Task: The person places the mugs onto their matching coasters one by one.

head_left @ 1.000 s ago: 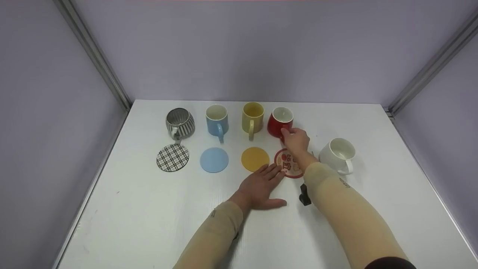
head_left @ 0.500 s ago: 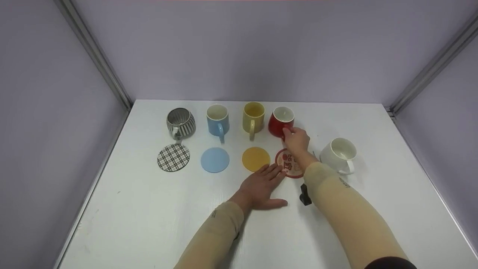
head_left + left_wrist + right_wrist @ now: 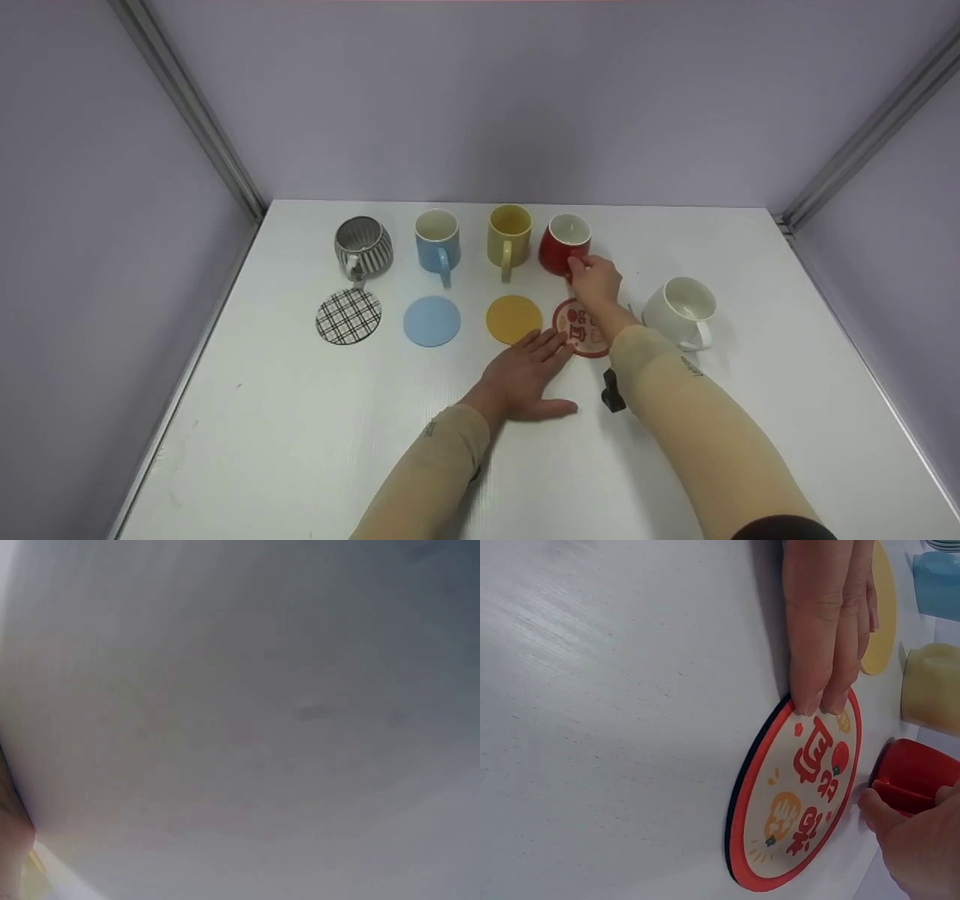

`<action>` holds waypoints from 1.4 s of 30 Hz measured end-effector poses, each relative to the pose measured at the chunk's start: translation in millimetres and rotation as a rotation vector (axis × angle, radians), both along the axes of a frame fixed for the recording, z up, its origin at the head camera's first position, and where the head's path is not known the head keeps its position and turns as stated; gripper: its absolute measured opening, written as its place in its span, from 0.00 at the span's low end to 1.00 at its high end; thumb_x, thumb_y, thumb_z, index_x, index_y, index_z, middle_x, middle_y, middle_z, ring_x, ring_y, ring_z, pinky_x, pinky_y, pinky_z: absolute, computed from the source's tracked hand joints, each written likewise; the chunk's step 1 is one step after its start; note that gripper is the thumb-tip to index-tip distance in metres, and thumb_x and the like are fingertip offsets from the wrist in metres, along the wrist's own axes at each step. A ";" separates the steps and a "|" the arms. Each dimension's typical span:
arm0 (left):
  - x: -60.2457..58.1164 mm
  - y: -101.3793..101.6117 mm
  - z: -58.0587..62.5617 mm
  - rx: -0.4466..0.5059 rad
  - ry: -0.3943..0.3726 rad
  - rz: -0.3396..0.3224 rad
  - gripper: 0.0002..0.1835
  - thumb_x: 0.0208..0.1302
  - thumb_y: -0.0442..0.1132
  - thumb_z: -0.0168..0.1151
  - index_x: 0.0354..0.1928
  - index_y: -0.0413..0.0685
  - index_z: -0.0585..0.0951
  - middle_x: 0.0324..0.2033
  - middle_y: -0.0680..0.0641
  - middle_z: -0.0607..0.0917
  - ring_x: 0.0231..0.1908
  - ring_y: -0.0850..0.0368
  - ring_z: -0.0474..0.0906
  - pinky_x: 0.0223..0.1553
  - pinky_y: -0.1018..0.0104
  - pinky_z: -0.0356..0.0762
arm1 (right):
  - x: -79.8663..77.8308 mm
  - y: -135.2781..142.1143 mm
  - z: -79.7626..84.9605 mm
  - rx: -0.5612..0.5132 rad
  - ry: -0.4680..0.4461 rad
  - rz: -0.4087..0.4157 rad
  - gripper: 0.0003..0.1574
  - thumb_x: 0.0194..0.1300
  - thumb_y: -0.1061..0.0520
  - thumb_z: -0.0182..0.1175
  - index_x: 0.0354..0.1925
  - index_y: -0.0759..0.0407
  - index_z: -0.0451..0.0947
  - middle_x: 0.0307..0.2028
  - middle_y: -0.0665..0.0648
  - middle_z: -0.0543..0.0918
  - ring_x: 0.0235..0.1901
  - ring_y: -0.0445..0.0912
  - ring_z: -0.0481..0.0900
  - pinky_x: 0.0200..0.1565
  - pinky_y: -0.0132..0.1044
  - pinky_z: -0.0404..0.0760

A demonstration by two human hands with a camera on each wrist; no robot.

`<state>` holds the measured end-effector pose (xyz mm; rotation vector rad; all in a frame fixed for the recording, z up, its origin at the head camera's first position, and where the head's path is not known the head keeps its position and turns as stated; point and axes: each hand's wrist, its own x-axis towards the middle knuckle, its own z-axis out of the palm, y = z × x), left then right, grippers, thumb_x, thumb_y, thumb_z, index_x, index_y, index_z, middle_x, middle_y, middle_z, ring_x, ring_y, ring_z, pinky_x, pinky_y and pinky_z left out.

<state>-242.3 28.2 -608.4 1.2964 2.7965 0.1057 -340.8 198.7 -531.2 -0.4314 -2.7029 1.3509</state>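
Red Mug [image 3: 556, 253] Held by Its Handle

From my far-off screens, I see the right hand [image 3: 598, 283] pinching the red mug's handle between thumb and fingers. The mug stands near the far edge of the white tabletop [image 3: 300, 435], right of its middle. It is shiny and smooth, fat at the bottom, and white inside.

The left hand [image 3: 521, 379] lies flat, fingers straight and thumb stuck out wide. Its fingertips rest on the rim of the printed coaster [image 3: 577, 330], a flat circle with a red border, a dark side and red writing. A finger is also at the yellow coaster [image 3: 514, 316], but I can't tell if they touch.

Toward the left edge I see a smooth blue coaster [image 3: 431, 321], then a checked coaster [image 3: 349, 316] with thin black lines. Behind these 3 stand a yellow mug [image 3: 496, 251], a blue mug [image 3: 429, 253] and a round grey mug [image 3: 375, 256] with ridged stripes. A plain white mug [image 3: 667, 321] stands nearer the right edge. My left wrist view is only a grey blur with a bit of skin.
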 end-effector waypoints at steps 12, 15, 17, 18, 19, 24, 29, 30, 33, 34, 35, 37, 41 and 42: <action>-0.7 -0.7 -0.7 0.003 -0.021 0.003 0.56 0.68 0.85 0.30 0.87 0.57 0.48 0.85 0.55 0.46 0.84 0.58 0.36 0.81 0.60 0.33 | -2.7 0.0 -2.8 0.017 0.000 0.021 0.25 0.85 0.49 0.51 0.58 0.68 0.82 0.50 0.67 0.87 0.50 0.54 0.81 0.59 0.49 0.80; -1.9 -0.7 -2.0 0.004 -0.026 0.003 0.56 0.67 0.85 0.28 0.87 0.58 0.47 0.85 0.55 0.45 0.83 0.58 0.35 0.81 0.60 0.31 | -3.3 0.0 -3.1 0.025 0.008 0.017 0.25 0.85 0.49 0.51 0.58 0.69 0.82 0.50 0.67 0.87 0.51 0.55 0.80 0.61 0.51 0.79; -2.6 -0.7 -2.3 0.007 -0.028 0.002 0.56 0.67 0.85 0.27 0.87 0.58 0.47 0.85 0.55 0.44 0.83 0.58 0.35 0.81 0.60 0.31 | -3.6 0.1 -2.9 0.023 0.012 0.017 0.25 0.85 0.49 0.51 0.58 0.69 0.83 0.50 0.67 0.87 0.50 0.55 0.80 0.60 0.50 0.79; -2.6 -0.7 -2.1 0.008 -0.027 0.003 0.56 0.67 0.85 0.27 0.87 0.58 0.47 0.85 0.55 0.44 0.83 0.58 0.35 0.81 0.60 0.31 | -3.6 0.1 -2.6 0.024 0.013 0.020 0.25 0.85 0.49 0.51 0.57 0.69 0.83 0.49 0.67 0.87 0.50 0.54 0.80 0.59 0.50 0.80; -2.6 -0.9 -1.9 0.007 -0.026 0.003 0.56 0.67 0.85 0.27 0.87 0.58 0.47 0.85 0.55 0.45 0.83 0.58 0.35 0.81 0.60 0.31 | -3.7 0.2 -2.4 0.021 0.012 0.023 0.25 0.85 0.49 0.50 0.57 0.69 0.83 0.49 0.67 0.87 0.49 0.54 0.80 0.58 0.49 0.80; -1.9 -1.0 -0.3 0.002 -0.010 0.000 0.56 0.68 0.84 0.28 0.87 0.57 0.49 0.85 0.54 0.46 0.84 0.57 0.37 0.81 0.60 0.33 | -3.3 0.3 0.0 0.035 0.020 0.037 0.25 0.85 0.51 0.50 0.55 0.72 0.83 0.47 0.69 0.87 0.47 0.55 0.80 0.56 0.49 0.80; -1.2 -0.5 -0.3 0.009 -0.005 0.000 0.55 0.68 0.84 0.29 0.87 0.57 0.50 0.85 0.54 0.47 0.84 0.57 0.38 0.82 0.60 0.34 | -2.7 0.0 1.4 0.061 0.035 0.036 0.23 0.85 0.53 0.52 0.53 0.72 0.83 0.44 0.68 0.86 0.47 0.56 0.80 0.57 0.49 0.80; -1.1 -0.3 -0.7 0.010 -0.006 0.001 0.56 0.68 0.84 0.29 0.87 0.57 0.50 0.85 0.54 0.47 0.84 0.57 0.38 0.82 0.60 0.33 | -2.8 -0.1 1.4 0.054 0.031 0.034 0.23 0.85 0.53 0.52 0.53 0.72 0.83 0.43 0.67 0.86 0.47 0.56 0.80 0.56 0.49 0.80; -1.1 0.3 -2.3 0.006 -0.011 0.006 0.56 0.67 0.85 0.28 0.87 0.58 0.48 0.85 0.55 0.46 0.84 0.57 0.37 0.81 0.60 0.32 | -2.8 -0.1 1.3 0.053 0.029 0.035 0.23 0.85 0.53 0.51 0.52 0.73 0.83 0.42 0.66 0.86 0.45 0.55 0.80 0.54 0.48 0.81; -1.0 0.4 -2.5 0.005 -0.011 0.008 0.56 0.67 0.85 0.28 0.87 0.58 0.48 0.85 0.55 0.46 0.84 0.57 0.37 0.81 0.60 0.32 | -2.9 -0.1 1.2 0.055 0.028 0.036 0.23 0.85 0.54 0.51 0.51 0.73 0.83 0.42 0.66 0.86 0.45 0.55 0.80 0.54 0.48 0.81; -1.0 0.5 -2.7 0.004 -0.011 0.009 0.56 0.67 0.85 0.27 0.87 0.58 0.48 0.85 0.55 0.46 0.84 0.58 0.37 0.81 0.60 0.32 | -3.0 -0.1 1.3 0.059 0.028 0.034 0.23 0.85 0.54 0.52 0.51 0.73 0.84 0.42 0.66 0.86 0.45 0.55 0.80 0.54 0.48 0.81; -0.9 0.6 -3.1 0.004 -0.013 0.011 0.56 0.67 0.85 0.27 0.87 0.59 0.48 0.85 0.55 0.45 0.84 0.58 0.37 0.81 0.60 0.31 | -3.1 0.3 1.4 0.070 0.025 0.038 0.23 0.84 0.54 0.52 0.51 0.73 0.84 0.43 0.66 0.86 0.45 0.54 0.81 0.53 0.47 0.81; -0.4 0.8 -2.0 0.011 -0.014 0.011 0.56 0.67 0.85 0.29 0.87 0.59 0.48 0.85 0.55 0.46 0.84 0.58 0.37 0.81 0.60 0.31 | -3.4 1.1 2.4 0.044 -0.006 0.042 0.23 0.85 0.53 0.51 0.52 0.71 0.83 0.42 0.64 0.85 0.43 0.52 0.80 0.48 0.43 0.81; -0.3 0.9 -1.7 0.014 -0.016 0.011 0.55 0.67 0.84 0.29 0.87 0.58 0.48 0.85 0.55 0.46 0.84 0.58 0.37 0.81 0.60 0.32 | -3.2 1.4 2.7 0.038 -0.013 0.047 0.23 0.85 0.53 0.50 0.53 0.71 0.83 0.42 0.64 0.85 0.42 0.51 0.79 0.47 0.42 0.81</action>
